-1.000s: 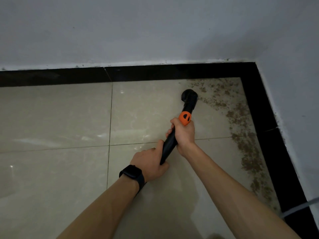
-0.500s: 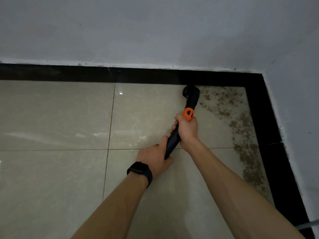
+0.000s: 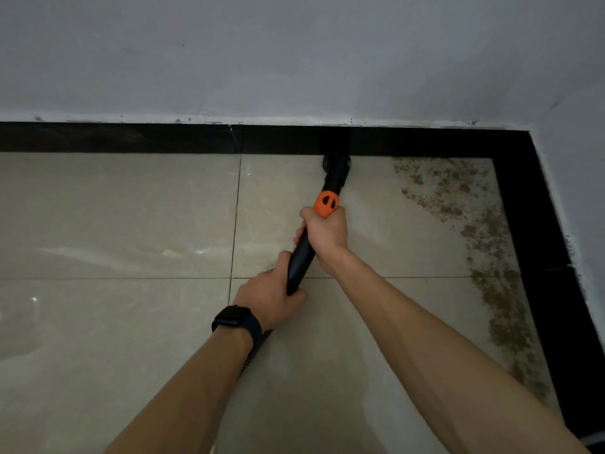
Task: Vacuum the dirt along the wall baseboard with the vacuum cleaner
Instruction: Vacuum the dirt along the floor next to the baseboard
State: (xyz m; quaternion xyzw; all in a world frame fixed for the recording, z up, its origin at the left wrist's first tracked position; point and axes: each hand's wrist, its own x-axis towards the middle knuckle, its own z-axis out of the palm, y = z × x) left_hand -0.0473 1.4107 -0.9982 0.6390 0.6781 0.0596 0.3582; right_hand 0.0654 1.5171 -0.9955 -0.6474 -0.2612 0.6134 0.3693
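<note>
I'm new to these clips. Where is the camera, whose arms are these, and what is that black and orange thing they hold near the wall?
There is no machine here. The camera sits on a person's head and looks forward and down, so the two bare arms are the wearer's own. Both hands grip a black vacuum wand. The right hand holds it nearer the tip, just behind the orange collar. The left hand, with a black watch on its wrist, holds the near end. The wand's nozzle sits on the tiled floor, up against the black baseboard under the grey wall. Brown dirt lies scattered to the right of the nozzle, into the corner and down along the right-hand baseboard.
</note>
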